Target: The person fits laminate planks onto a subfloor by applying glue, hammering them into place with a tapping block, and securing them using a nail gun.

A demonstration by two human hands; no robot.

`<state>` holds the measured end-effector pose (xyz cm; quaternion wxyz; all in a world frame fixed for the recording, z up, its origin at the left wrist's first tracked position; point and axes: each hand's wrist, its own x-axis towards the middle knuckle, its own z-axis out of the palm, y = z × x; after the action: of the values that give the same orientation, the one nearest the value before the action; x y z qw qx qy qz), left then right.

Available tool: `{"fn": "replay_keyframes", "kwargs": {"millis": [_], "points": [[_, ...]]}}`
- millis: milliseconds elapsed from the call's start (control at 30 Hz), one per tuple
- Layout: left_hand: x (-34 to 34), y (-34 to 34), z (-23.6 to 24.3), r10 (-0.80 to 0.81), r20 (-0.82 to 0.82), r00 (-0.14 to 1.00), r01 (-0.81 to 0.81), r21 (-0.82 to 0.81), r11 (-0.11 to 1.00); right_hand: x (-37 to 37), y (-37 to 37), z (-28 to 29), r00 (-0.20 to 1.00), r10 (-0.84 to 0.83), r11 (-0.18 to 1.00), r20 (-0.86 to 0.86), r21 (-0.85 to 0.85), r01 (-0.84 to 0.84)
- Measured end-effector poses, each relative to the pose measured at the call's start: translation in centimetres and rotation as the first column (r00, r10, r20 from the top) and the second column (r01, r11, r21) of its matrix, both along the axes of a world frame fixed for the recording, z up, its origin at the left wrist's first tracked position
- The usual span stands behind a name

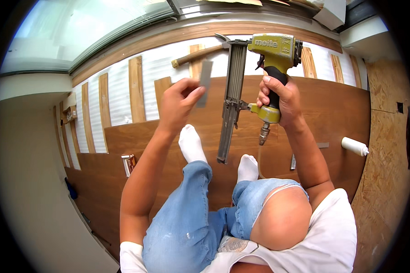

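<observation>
My right hand point(287, 98) is wrapped around the black grip of a yellow-green pneumatic nail gun point(272, 48), which I hold up over the floor. Its long grey magazine point(237, 75) points down toward my feet, with a lower rail reaching past the bracket near the handle's base. From that base hangs a metal air fitting point(264, 134). Between thumb and fingers of my left hand point(180, 102) is a flat grey strip of collated nails point(205, 84), slightly blurred, beside the magazine and apart from it. Behind the strip lies a hammer point(198, 56) with a wooden handle.
Brown floorboards point(191, 143) lie under my feet. Beyond them wooden battens point(135, 88) cross white foam sheeting point(118, 98). A white bottle point(354, 146) lies at right by a chipboard strip point(387, 182). A small box point(128, 164) sits left, and a window point(91, 27) stands far left.
</observation>
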<state>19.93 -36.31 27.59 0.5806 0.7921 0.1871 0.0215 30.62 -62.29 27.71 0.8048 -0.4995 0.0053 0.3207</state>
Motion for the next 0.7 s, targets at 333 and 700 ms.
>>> {"fn": "replay_keyframes", "kwargs": {"millis": [333, 700], "points": [[7.5, -9.5, -3.2, -0.119, 0.027, 0.993, 0.104, 0.323, 0.941, -3.3, -3.3, -0.6, 0.968, -0.245, 0.969, 0.047, -0.034, 0.247], [10.2, -17.8, -4.6, -0.542, 0.266, 0.797, 0.194, 0.737, 0.648, -4.7, -8.2, -0.5, 0.899, -0.437, 0.893, 0.027, -0.111, 0.437]]}}
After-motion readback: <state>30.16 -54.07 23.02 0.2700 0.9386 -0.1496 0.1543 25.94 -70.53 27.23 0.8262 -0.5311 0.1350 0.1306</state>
